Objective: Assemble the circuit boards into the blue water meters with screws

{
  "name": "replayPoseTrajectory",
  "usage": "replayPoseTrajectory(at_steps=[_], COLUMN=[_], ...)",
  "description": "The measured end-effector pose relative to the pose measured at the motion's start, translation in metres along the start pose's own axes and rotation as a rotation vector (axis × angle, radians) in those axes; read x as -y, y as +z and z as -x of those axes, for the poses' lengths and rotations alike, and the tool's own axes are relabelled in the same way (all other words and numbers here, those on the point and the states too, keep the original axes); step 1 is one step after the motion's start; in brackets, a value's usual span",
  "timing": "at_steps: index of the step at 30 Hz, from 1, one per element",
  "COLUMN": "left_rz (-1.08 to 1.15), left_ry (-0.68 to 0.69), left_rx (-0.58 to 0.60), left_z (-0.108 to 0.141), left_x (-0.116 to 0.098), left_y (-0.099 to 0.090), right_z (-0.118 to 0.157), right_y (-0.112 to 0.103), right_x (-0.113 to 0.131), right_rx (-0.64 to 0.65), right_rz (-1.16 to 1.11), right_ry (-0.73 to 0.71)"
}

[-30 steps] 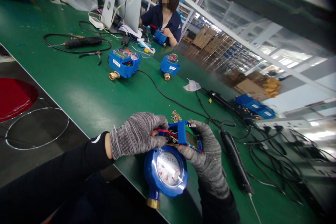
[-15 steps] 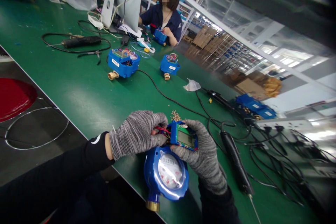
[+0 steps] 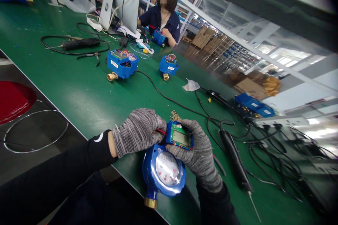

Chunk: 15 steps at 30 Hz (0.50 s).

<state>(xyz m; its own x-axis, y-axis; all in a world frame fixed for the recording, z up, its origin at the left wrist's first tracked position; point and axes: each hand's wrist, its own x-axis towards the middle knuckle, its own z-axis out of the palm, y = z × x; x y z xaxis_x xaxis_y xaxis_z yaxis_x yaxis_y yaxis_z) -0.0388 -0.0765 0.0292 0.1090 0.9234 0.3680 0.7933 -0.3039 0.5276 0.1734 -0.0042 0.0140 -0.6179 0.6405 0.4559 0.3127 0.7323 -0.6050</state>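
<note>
In a grey knit glove, my right hand [image 3: 196, 151] is wrapped round a blue display module [image 3: 182, 137] with a green circuit board and a grey screen, tilted toward me. My left hand [image 3: 141, 132], also gloved, pinches red wires [image 3: 160, 131] at the module's left side; its fingertips partly hide them. Just below both hands is a blue water meter [image 3: 165, 174] with a round clear dial and a brass threaded end at its lower left. A small heap of brass screws [image 3: 174, 116] lies on the table just beyond the module.
Right of my hands lies a black electric screwdriver [image 3: 236, 160] among tangled cables and a power strip [image 3: 282, 122]. Farther off stand two blue meter housings [image 3: 122, 64] with exposed wires, another screwdriver [image 3: 80, 43] and pliers [image 3: 91, 55]. A co-worker [image 3: 162, 17] sits across the green table.
The red wires are now tucked closer to the module, with less of them showing between my left fingers and it. The whole view has shifted slightly.
</note>
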Motion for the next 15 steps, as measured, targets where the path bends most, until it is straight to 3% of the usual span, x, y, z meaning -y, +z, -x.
replayPoseTrajectory(at_steps=[5,10,13,15], left_rz=[-0.024,0.016,0.150,0.341], left_ry=[-0.082,-0.275,-0.324,-0.297], left_rx=[0.056,0.018,0.008,0.070], left_z=[-0.004,-0.003,-0.003,-0.004], left_x=[-0.006,-0.010,-0.005,0.003], left_y=[0.003,0.006,0.004,-0.002], right_z=[0.000,-0.003,-0.003,-0.003], right_y=[0.000,-0.001,-0.002,-0.004], right_x=[-0.002,-0.002,-0.002,-0.002], right_rx=[0.018,0.074,0.097,0.125], right_rz=[0.029,0.037,0.056,0.039], right_ry=[0.009,0.049,0.107,0.160])
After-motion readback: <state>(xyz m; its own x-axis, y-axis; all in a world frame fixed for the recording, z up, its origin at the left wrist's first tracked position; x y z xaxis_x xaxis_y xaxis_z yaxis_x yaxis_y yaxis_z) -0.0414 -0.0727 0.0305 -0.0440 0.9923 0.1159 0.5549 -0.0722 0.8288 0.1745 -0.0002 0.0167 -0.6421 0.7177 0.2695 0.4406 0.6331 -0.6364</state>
